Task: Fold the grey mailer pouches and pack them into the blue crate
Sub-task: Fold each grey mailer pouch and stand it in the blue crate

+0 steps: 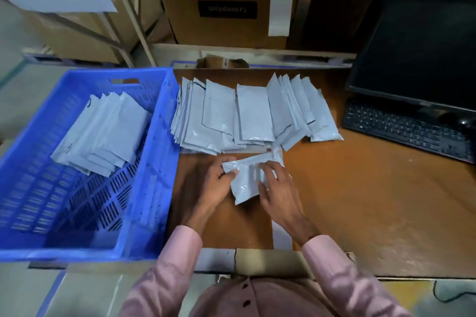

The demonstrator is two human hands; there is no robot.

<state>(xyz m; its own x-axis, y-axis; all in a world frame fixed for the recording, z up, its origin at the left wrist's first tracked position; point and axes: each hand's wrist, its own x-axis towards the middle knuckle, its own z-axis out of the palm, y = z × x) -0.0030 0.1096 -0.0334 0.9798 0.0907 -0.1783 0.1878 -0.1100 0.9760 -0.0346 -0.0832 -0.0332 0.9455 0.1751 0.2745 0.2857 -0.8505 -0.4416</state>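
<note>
Both hands work one grey pouch (246,183) on the brown desk (360,201), just right of the blue crate (144,188). Left hand (219,185) grips the pouch's left edge, fingers curled round it with the thumb on top; right hand (279,194) lies over its right side, fingers loosely spread and pressing down, though motion blur hides the fingertips. That pouch sits tilted, partly folded, its upper right end near a fanned row of flat pouches (255,113) lying farther back on the desk, right of the crate's far corner. Inside the crate, against its far left part, rests a slanted stack of folded pouches (103,131). Well right of the crate stand a dark monitor (422,54) and a black keyboard (407,128). Behind the crate, shelves hold a cardboard box (226,15). Pink sleeves (177,260) cover both forearms
</note>
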